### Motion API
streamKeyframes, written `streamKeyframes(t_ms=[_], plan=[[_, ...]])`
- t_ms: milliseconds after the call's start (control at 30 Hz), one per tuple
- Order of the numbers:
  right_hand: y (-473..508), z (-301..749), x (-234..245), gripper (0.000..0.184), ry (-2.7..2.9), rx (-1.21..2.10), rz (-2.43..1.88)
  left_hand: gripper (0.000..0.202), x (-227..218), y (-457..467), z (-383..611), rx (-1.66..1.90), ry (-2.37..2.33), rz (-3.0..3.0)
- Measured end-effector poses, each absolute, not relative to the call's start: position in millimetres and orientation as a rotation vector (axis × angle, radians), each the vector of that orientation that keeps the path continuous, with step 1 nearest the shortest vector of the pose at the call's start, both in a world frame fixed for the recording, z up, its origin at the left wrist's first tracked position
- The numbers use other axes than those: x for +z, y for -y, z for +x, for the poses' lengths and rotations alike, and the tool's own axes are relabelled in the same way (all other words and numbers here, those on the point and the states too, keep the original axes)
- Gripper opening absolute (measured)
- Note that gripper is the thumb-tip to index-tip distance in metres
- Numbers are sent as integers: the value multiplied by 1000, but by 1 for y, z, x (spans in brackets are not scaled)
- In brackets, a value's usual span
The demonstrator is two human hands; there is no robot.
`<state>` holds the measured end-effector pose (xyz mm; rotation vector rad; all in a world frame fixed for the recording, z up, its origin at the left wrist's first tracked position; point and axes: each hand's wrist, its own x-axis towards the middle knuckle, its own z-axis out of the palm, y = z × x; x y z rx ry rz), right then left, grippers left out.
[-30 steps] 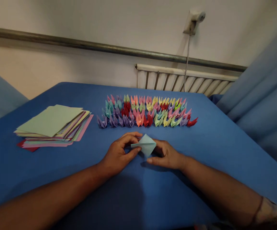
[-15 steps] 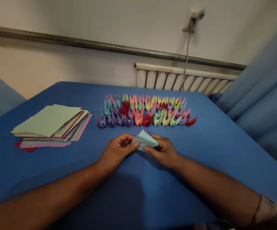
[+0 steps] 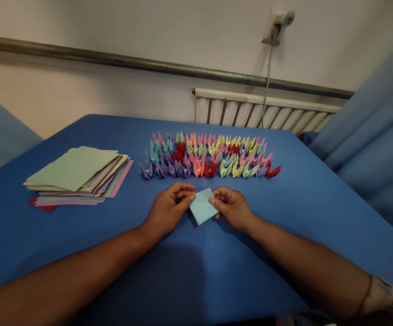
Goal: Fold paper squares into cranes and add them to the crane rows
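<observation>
Between my two hands is a small, folded square of light blue paper (image 3: 203, 207), tilted above the blue table. My left hand (image 3: 172, 203) pinches its left corner between thumb and fingers. On the opposite side, my right hand (image 3: 233, 207) grips the right edge, thumb on top and fingers partly hidden beneath. Just beyond my hands stand rows of folded paper cranes (image 3: 205, 166) in purple, red, pink, yellow, green and blue.
A stack of coloured paper sheets (image 3: 77, 170) lies at the left on the blue-covered table (image 3: 142, 280), pale green on top. Behind are a wall pipe (image 3: 148, 63), a radiator (image 3: 237, 95) and a socket with a cord (image 3: 276, 29). A blue curtain (image 3: 376, 113) hangs at the right.
The light blue paper has turned from a peaked, partly spread shape to a flat square facing me. Both hands have shifted their hold on it. The view has moved slightly.
</observation>
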<state>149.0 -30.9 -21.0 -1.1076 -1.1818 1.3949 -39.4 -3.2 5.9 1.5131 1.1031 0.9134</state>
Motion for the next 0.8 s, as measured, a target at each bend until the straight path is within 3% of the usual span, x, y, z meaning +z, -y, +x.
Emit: streamKeyframes(t_ms=[233,400,600,700,800], plan=[[33,152,-23,12,1414,1089,-1475,20,2,-7,-44,815,-1142,1983],[40,156,-11,26,1760,727,-1725,26,4,-12,-44,703,-1184,2234],[44,158,-8,15,2192,381,-1453,21,-2,-19,-47,628,-1034,2434],[45,159,-7,17,2302,387,-1337,17,3,-21,-54,558,-913,2583],[46,161,-6,28,2299,403,-1340,26,10,-22,-64,479,-720,2676]])
